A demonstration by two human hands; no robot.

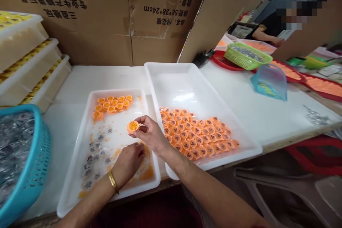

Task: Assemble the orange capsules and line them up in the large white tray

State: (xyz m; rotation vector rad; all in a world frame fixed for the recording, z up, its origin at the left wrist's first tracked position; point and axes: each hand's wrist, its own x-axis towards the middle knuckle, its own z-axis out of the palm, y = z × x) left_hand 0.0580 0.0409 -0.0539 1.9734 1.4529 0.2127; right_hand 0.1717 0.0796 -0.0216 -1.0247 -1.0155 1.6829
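My right hand (149, 133) pinches a small round orange cup (133, 127), its top filled with yellow-orange bits, above the left white tray (77, 156). Just below it, my left hand (130, 160) has its fingers curled over the same tray; what they hold, if anything, is hidden. A gold bangle circles that wrist. Beneath the hands, loose orange bits (145, 172) are scattered. Small clear discs with dark prints (89, 160) lie to their left, and several filled orange cups (112, 105) cluster at the far end. The right white tray (176, 73) contains rows of orange cups with dark-printed tops (197, 135).
A blue basket (40, 153) of clear discs stands at the left, before stacked white trays (50, 57). Cardboard (101, 46) walls off the back. Farther right are a green basket (248, 58), a blue scoop (269, 83) and a person (267, 32). A chair (267, 181) stands below the table edge.
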